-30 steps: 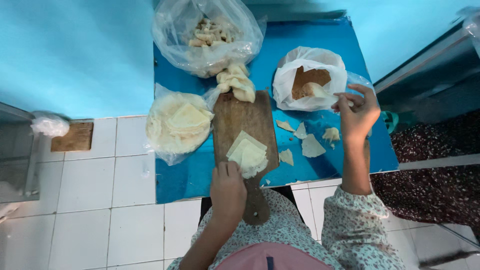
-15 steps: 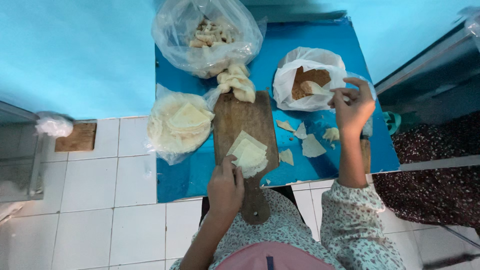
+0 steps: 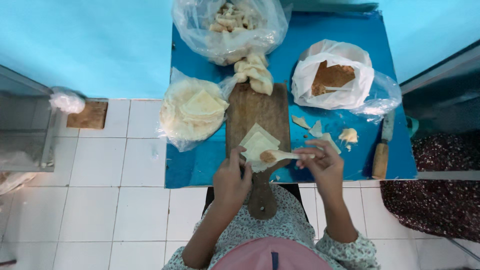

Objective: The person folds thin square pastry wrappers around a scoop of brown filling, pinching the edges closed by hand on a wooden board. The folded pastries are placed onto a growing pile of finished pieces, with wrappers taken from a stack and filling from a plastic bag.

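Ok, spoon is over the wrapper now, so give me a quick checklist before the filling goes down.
1. Wrapper lies flat on the wooden board: ok.
2. Left hand steadies the wrapper's near edge: ok, fingertips at it.
3. Spoon loaded with filling: ok, brown lump in the bowl, held by the right hand.
4. Spoon bowl over the wrapper's middle: not ok, it sits nearer the lower corner.
5. Spare wrappers in reach: ok, stack in the open bag left of the board.
6. Knife out of the way: ok, at the table's right edge, away from both hands.
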Demonstrator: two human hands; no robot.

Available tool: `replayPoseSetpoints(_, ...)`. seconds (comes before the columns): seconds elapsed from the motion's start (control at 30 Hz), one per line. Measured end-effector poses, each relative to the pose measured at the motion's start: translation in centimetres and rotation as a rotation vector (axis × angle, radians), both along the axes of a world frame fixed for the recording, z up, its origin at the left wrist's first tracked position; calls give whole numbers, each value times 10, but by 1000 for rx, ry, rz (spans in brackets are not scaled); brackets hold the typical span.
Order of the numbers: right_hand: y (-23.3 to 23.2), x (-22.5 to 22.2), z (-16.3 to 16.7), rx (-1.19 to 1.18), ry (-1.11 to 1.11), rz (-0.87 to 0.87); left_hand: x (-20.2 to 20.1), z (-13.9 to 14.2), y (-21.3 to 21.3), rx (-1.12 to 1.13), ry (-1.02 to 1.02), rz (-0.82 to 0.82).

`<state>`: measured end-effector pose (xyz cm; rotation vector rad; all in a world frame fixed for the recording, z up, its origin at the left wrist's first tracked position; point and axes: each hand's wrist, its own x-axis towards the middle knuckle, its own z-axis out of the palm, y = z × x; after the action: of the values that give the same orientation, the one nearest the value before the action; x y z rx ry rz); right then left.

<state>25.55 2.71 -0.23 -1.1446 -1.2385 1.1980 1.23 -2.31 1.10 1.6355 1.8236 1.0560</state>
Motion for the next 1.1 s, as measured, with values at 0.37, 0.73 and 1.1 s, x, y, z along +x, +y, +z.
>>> replayPoseSetpoints(0.37, -17, -16, -7, 564, -458, 95, -5, 0, -2, 26, -29, 8)
replayPoseSetpoints(0.73, -6, -13, -1, 773, -471, 211, -3, -2, 2, 42, 14, 11)
replayPoseSetpoints(1.1, -11, -1, -7, 574, -404, 194, -3, 0, 2, 88, 22, 4)
